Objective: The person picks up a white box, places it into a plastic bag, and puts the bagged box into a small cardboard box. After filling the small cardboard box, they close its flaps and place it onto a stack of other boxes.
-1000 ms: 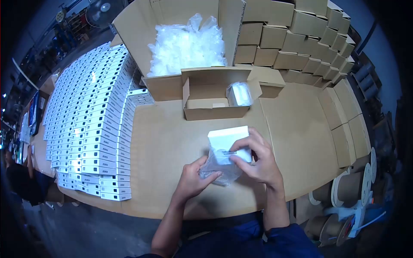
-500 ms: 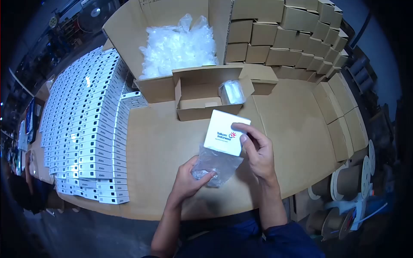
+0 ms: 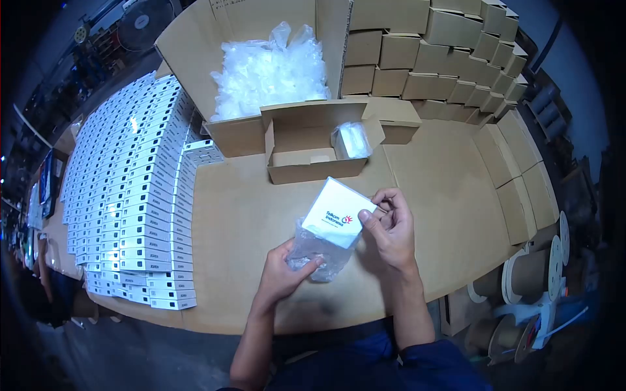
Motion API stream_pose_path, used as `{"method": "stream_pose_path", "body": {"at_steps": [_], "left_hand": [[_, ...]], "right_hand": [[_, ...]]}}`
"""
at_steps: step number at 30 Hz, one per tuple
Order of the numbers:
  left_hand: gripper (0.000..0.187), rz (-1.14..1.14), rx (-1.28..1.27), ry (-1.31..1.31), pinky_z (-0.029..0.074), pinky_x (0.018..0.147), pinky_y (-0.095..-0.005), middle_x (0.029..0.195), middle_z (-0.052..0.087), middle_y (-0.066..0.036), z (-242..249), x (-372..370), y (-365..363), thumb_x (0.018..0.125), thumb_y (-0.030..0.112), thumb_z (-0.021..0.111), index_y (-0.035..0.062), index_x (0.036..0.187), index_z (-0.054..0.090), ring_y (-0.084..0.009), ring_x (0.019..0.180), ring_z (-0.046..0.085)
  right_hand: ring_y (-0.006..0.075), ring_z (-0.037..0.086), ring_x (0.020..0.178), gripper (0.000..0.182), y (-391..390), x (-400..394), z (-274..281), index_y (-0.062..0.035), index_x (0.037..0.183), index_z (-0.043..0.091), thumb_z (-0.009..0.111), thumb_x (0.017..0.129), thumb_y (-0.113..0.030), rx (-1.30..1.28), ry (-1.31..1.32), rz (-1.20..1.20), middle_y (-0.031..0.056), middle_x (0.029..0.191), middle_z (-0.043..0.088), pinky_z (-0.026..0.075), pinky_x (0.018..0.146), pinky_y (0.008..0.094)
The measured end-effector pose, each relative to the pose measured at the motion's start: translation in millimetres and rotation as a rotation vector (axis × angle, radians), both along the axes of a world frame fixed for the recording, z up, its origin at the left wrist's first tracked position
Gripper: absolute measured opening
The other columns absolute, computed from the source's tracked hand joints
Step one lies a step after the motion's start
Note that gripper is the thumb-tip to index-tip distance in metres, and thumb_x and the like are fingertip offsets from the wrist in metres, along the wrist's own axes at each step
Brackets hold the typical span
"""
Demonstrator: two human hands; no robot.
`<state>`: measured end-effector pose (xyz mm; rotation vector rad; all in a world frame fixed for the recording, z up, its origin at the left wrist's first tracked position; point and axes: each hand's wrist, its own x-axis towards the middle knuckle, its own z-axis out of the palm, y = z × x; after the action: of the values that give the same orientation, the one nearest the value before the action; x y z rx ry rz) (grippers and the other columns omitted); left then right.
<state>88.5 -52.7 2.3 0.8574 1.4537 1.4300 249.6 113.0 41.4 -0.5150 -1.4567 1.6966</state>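
Observation:
A flat white box (image 3: 334, 207) printed "Telkom Indonesia" is partly inside a clear plastic bag (image 3: 331, 253), its lower part covered by the film. My left hand (image 3: 284, 272) is closed on the bag, thumb across the front. At the box's right corner, my right hand (image 3: 395, 234) pinches the edge between thumb and curled fingers. Just beyond the hands stands an open cardboard carton (image 3: 316, 173), with a plastic-wrapped white box (image 3: 353, 141) at its right end.
Tall stacks of white boxes (image 3: 147, 215) line the left of the cardboard-covered table (image 3: 248, 260). Behind, a big carton holds a heap of clear plastic bags (image 3: 270, 72). Brown cartons (image 3: 417, 55) are piled at the back right. Cable spools (image 3: 531, 274) stand off the right edge.
The white box has moved down and tilted, now deeper in the plastic bag. My right hand has shifted from the box's face to its right corner. My left hand keeps hold of the bag.

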Motion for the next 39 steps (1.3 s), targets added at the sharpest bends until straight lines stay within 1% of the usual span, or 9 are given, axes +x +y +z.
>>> {"method": "stream_pose_path", "body": {"at_steps": [7, 13, 16, 18, 21, 26, 33, 36, 39], "left_hand": [[0.04, -0.05, 0.039, -0.02, 0.054, 0.094, -0.0315, 0.113, 0.073, -0.009, -12, 2, 0, 0.09, 0.008, 0.078, -0.0047, 0.126, 0.064, -0.0142, 0.105, 0.067], [0.04, 0.055, 0.146, -0.33, 0.053, 0.1, -0.0336, 0.126, 0.067, -0.013, -33, 3, -3, 0.108, 0.017, 0.055, -0.0064, 0.141, 0.052, -0.0183, 0.114, 0.065], [0.04, 0.188, 0.219, -0.447, 0.052, 0.102, -0.0354, 0.129, 0.065, -0.014, -35, 8, 0, 0.111, 0.016, 0.048, -0.0066, 0.144, 0.049, -0.0197, 0.117, 0.064], [0.041, 0.258, 0.288, -0.513, 0.049, 0.104, -0.034, 0.13, 0.064, -0.013, -31, 8, 2, 0.112, 0.017, 0.048, -0.006, 0.146, 0.049, -0.0172, 0.119, 0.062], [0.043, 0.245, 0.308, -0.442, 0.048, 0.106, -0.0347, 0.133, 0.064, -0.013, -39, 3, 1, 0.113, 0.02, 0.045, -0.0061, 0.146, 0.049, -0.0182, 0.122, 0.061], [0.051, 0.2, 0.257, -0.124, 0.046, 0.109, -0.0357, 0.133, 0.065, -0.015, -60, -10, -8, 0.115, 0.028, 0.036, -0.0071, 0.149, 0.047, -0.02, 0.124, 0.06], [0.055, 0.159, 0.396, 0.099, 0.037, 0.118, -0.0404, 0.155, 0.048, -0.023, -19, -4, 0, 0.115, 0.027, 0.03, -0.0028, 0.161, 0.028, -0.0298, 0.143, 0.047], [0.055, 0.162, 0.433, 0.01, 0.037, 0.118, -0.0405, 0.154, 0.05, -0.022, -23, -3, -1, 0.115, 0.029, 0.03, -0.0027, 0.16, 0.03, -0.0301, 0.14, 0.049], [0.056, 0.163, 0.387, 0.054, 0.039, 0.116, -0.0404, 0.151, 0.052, -0.021, -23, -5, -4, 0.114, 0.03, 0.032, -0.0036, 0.159, 0.032, -0.0291, 0.137, 0.052]], "right_hand": [[0.004, 0.056, 0.081, 0.021, 2, 1, 5, -0.0023, 0.109, 0.055, 0.071, 0.096, -0.003, 0.043, -0.196, 0.057, -0.0007, 0.09, 0.058, 0.046, 0.072, 0.0198], [0.0069, 0.063, 0.092, 0.025, 3, -6, -10, -0.001, 0.117, 0.059, 0.072, 0.097, -0.007, -0.003, -0.297, 0.163, 0.0046, 0.103, 0.068, 0.05, 0.08, 0.0221], [0.0095, 0.065, 0.096, 0.024, -8, -17, -11, 0.0001, 0.117, 0.061, 0.072, 0.097, -0.007, -0.231, 0.012, 0.134, 0.0072, 0.107, 0.07, 0.053, 0.086, 0.0249], [0.0114, 0.067, 0.098, 0.023, -15, -11, -20, 0.0012, 0.117, 0.063, 0.072, 0.097, -0.005, -0.306, -0.013, 0.177, 0.0089, 0.109, 0.071, 0.055, 0.091, 0.0266], [0.0121, 0.068, 0.098, 0.019, -27, -8, -47, 0.0028, 0.114, 0.066, 0.072, 0.096, -0.001, -0.434, 0.004, 0.213, 0.0105, 0.109, 0.073, 0.054, 0.091, 0.0258], [0.013, 0.068, 0.1, 0.012, -30, -8, -53, 0.0032, 0.108, 0.07, 0.072, 0.096, 0.0, -0.347, 0.041, 0.145, 0.0113, 0.108, 0.074, 0.054, 0.092, 0.0266], [0.023, 0.067, 0.112, 0.011, -26, -11, -46, 0.0025, 0.107, 0.068, 0.07, 0.097, -0.001, -0.2, 0.133, 0.169, 0.0222, 0.123, 0.07, 0.053, 0.103, 0.0365], [0.0244, 0.066, 0.115, 0.009, -26, -11, -46, 0.0024, 0.104, 0.067, 0.069, 0.098, -0.002, -0.208, 0.251, 0.239, 0.0226, 0.126, 0.068, 0.051, 0.105, 0.0384], [0.0247, 0.064, 0.118, 0.006, -24, -8, -41, 0.0016, 0.102, 0.066, 0.067, 0.098, -0.002, -0.058, 0.078, 0.217, 0.0232, 0.129, 0.067, 0.049, 0.105, 0.0392]]}}
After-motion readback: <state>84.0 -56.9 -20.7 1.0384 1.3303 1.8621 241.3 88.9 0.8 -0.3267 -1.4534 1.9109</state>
